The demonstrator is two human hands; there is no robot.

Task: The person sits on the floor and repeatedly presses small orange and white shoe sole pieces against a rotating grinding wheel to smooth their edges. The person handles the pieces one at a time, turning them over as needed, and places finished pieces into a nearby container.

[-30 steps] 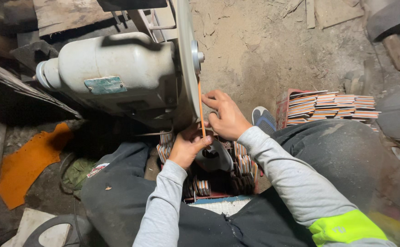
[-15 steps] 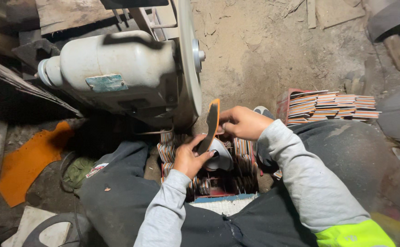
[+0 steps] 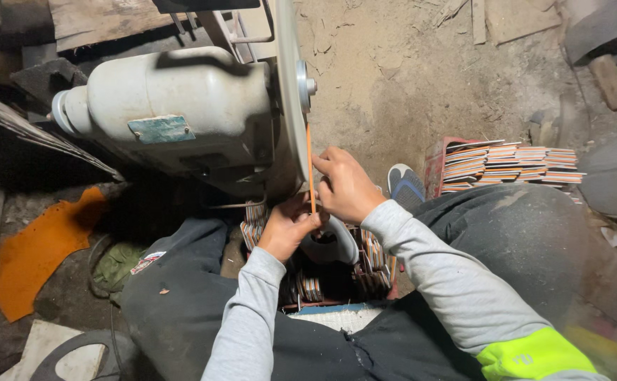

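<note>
Both hands grip a thin orange sole piece, seen edge-on and upright, its edge against the grinding disc of a grey motor. Left hand is closed on the piece's bottom end; right hand is closed around it w/ fingers curled, just above the left. More flat pieces stand in a crate btwn the knees; another stack lies to the right on the dirt floor. Orange scrap lies at left.

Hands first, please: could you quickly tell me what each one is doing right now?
Left hand: closed on the lower end of the thin orange-edged piece.
Right hand: closed on the same piece, holding it edge-on against the grinding disc.
</note>
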